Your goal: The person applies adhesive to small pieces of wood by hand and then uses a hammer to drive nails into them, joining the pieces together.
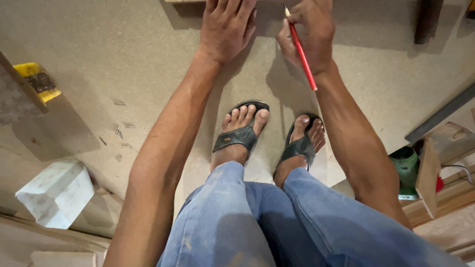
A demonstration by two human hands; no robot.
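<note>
A worker seen from above in faded blue jeans (297, 222), the denim smudged with pale dust at the knees, and dark strapped sandals (237, 136) that leave the toes uncovered. Both forearms are bare, with no sleeves, watch or gloves visible, and the left hand (225, 27) and right hand (309, 34) carry no rings.

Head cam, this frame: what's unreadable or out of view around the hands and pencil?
- Left hand: fingertips cut off by the top edge, so what they press on is unseen.
- Red pencil in the right hand: the tip sits at the top edge; any mark it makes is out of view.
- Small bits on the board: too small to identify.
- Green container: partly hidden by a wood piece.
</note>
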